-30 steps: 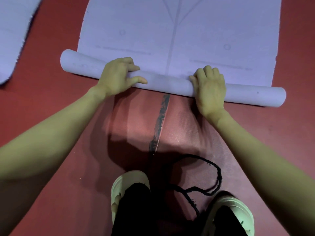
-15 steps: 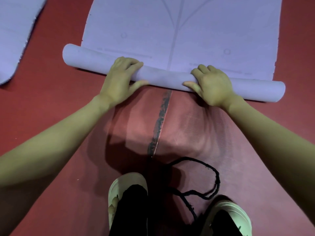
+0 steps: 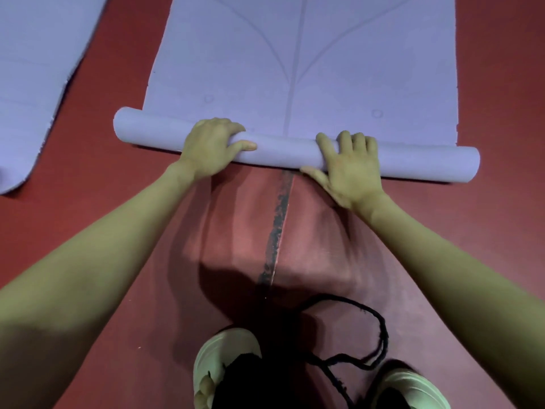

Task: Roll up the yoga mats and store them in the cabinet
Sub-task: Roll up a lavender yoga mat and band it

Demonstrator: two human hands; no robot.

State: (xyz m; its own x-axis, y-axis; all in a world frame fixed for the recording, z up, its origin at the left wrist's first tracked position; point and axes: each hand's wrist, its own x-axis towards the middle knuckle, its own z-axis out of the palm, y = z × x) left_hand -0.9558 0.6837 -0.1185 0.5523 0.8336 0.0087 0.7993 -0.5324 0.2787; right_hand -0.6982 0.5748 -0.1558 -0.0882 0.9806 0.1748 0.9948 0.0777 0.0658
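The red floor (image 3: 486, 231) filled the view beneath both arms, with a dark seam (image 3: 277, 225) running from between the wrists back toward the person. Beyond the fingers lay the purple yoga mat (image 3: 324, 69), most of it flat and unrolled, so the rolling looked barely begun. A 2nd mat (image 3: 32, 84) lay flat well off to the outside of the left hand, untouched; no cabinet showed. Under both palms sat the rolled part (image 3: 427, 163), a thin tube, skewed, its left end farther from the person. The left hand (image 3: 211, 149) curled over the tube, thumb along its near face. The right hand (image 3: 351, 166) lay flatter, fingers spread across the top, pressing. Behind the wrists were 2 pale shoes (image 3: 224, 364) and a black cord (image 3: 380, 329) looped on the floor.
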